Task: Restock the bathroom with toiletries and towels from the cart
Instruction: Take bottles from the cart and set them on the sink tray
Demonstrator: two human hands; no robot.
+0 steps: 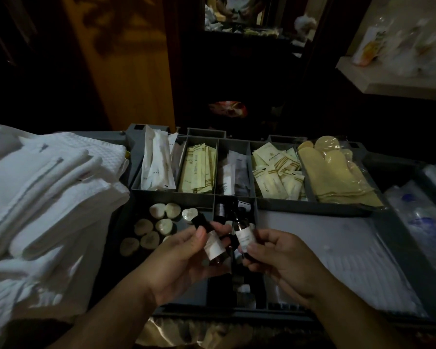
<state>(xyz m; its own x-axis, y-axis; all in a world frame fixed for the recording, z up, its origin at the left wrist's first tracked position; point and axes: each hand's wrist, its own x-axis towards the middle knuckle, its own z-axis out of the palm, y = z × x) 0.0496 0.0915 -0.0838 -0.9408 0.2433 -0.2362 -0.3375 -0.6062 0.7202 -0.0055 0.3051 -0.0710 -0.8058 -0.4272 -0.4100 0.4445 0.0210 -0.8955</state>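
Left hand [184,258], lower centre, grips small dark bottle [213,244], white label, tilted. Right hand [285,260] just beside it pinches second dark bottle [243,236], upright. Both held over grey cart tray [312,206], mid frame. More dark bottles in compartment below; pale soaps [161,225] just left. Cream sachets [202,170] in back row. Folded white towels [48,185] stacked at left.

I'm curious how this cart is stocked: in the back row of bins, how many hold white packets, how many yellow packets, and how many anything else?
White packets: 2 bins
Yellow packets: 2 bins
Wrapped yellow cloth: 1 bin
Total: 5 bins
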